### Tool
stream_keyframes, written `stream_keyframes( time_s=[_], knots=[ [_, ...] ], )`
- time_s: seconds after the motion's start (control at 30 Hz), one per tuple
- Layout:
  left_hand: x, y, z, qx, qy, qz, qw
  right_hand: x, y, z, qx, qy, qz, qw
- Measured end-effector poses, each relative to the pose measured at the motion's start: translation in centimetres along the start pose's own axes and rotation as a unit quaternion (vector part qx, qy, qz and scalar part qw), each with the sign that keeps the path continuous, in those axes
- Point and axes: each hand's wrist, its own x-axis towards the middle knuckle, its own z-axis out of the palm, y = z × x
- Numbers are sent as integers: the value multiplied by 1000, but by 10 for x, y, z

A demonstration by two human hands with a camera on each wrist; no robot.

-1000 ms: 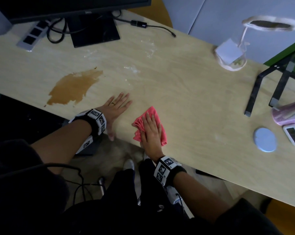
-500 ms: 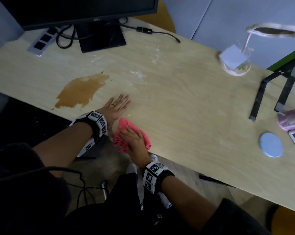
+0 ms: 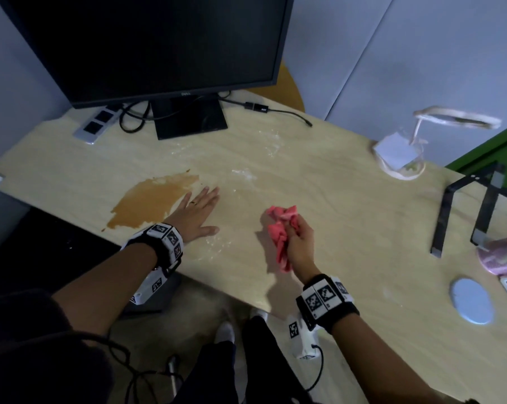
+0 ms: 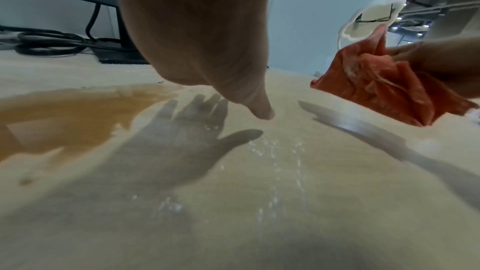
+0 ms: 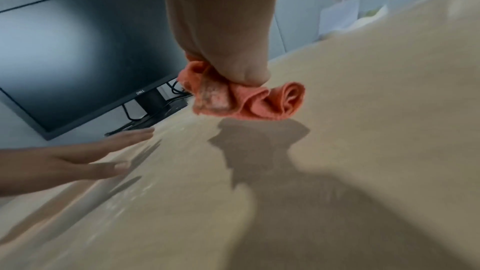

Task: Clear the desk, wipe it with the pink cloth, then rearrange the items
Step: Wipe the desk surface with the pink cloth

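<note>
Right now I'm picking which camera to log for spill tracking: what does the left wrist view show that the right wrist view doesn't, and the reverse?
Only the left wrist view shows the brown liquid spill and the scattered white crumbs on the desk. Only the right wrist view shows the black monitor's dark screen and the flat left hand seen from the side. Both show the crumpled pink cloth held off the light wooden desk in the right hand's grip.

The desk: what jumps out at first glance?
A brown spill spreads over the wooden desk in front of the dark monitor. The left hand lies flat beside it, and the right hand grips a bunched pink cloth above the desk.
</note>
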Motion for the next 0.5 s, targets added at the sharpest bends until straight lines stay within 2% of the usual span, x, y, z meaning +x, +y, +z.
stream_keyframes(
  time_s=[0.1,0.17,0.23,0.33,0.43,0.5],
  knots=[
    [14,1,0,-11,1,-16,1000,34,4,-11,-80,95,-60,990],
    [26,1,-1,-14,4,-29,999,53,16,-17,-130,122,-77,981],
    [38,1,-2,-10,8,-46,999,71,37,-17,-216,113,-82,966],
    [54,0,-4,-6,28,-74,997,78,55,-4,-390,85,-54,915],
    [67,-4,-1,-1,41,-98,994,83,54,6,-437,130,-43,889],
    [76,-9,2,-9,58,-98,993,99,51,10,-436,137,-27,889]
  ],
)
